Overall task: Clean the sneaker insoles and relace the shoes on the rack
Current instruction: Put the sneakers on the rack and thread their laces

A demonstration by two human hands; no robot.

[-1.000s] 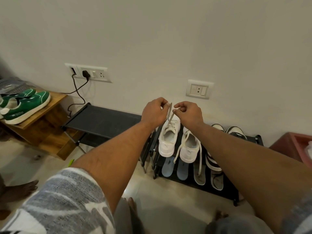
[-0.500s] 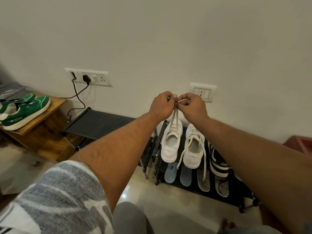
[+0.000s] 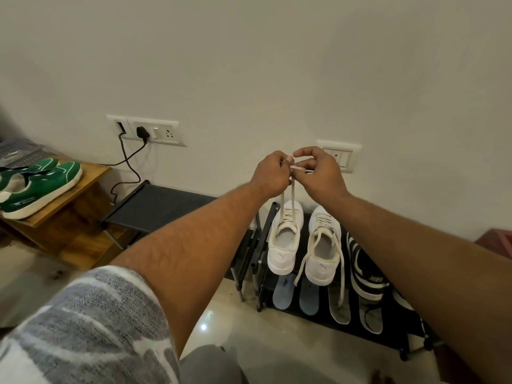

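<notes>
The black rack point(image 3: 393, 339) carries two white sneakers point(image 3: 322, 256) on top and four insoles point(image 3: 282, 296) on the shelf beneath. Above the left sneaker point(image 3: 283, 253), the left hand point(image 3: 273, 173) and right hand point(image 3: 320, 173) each hold its lace point(image 3: 298, 169) in a pinching grip, close to the wall. Floor point(image 3: 277, 342) lies before the rack's front edge.

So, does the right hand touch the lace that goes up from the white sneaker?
Touching. The head view shows the right hand pinching the lace end between thumb and finger, beside the left hand, above the white sneaker.
</notes>
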